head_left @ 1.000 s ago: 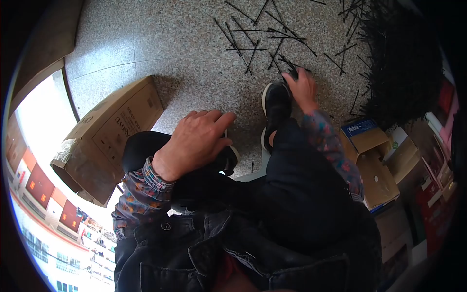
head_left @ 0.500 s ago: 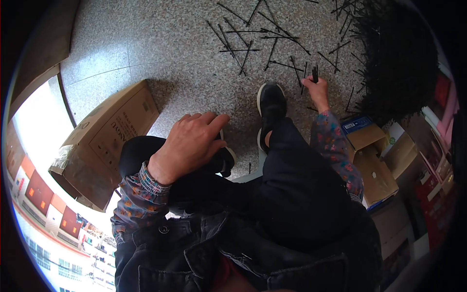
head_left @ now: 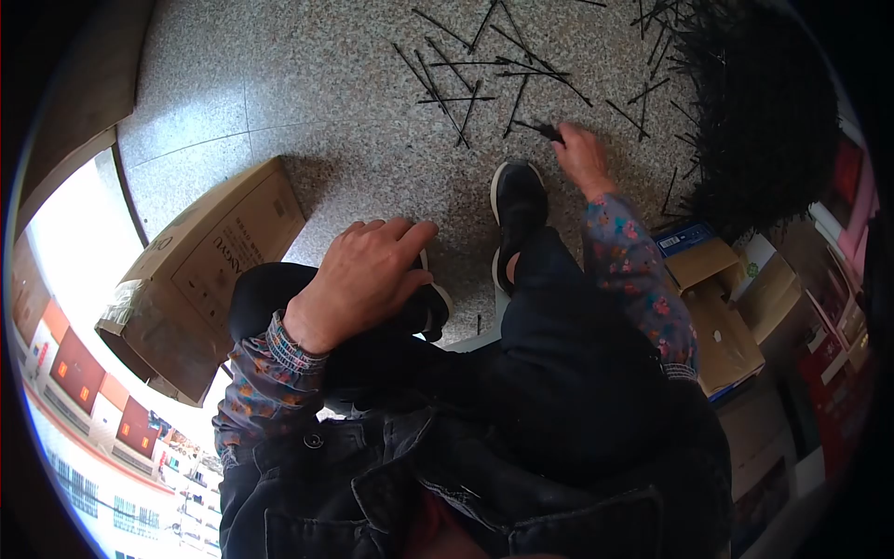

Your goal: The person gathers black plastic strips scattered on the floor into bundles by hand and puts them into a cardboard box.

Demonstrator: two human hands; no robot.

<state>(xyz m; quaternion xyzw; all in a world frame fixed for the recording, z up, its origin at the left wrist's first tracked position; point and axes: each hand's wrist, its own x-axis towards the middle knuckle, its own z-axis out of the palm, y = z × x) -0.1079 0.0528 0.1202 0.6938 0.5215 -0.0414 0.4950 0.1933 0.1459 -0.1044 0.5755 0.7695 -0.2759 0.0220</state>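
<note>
My right hand (head_left: 582, 158) is closed on a small bundle of thin black sticks (head_left: 543, 129), low over the speckled floor beyond my right shoe (head_left: 521, 197). Several more black sticks (head_left: 456, 99) lie scattered and crossed on the floor, to the left of and beyond that hand. My left hand (head_left: 358, 278) rests on my left knee, palm down, its fingers spread a little and holding nothing.
A large heap of black sticks (head_left: 764, 121) fills the right side of the floor. An open cardboard box (head_left: 717, 340) stands below it. Another cardboard box (head_left: 223, 252) is at the left, beside my left knee.
My right hand has moved left over the floor with its bundle, which now points left instead of away from me. Sticks that lay near it no longer show there. My left hand has stayed in place.
</note>
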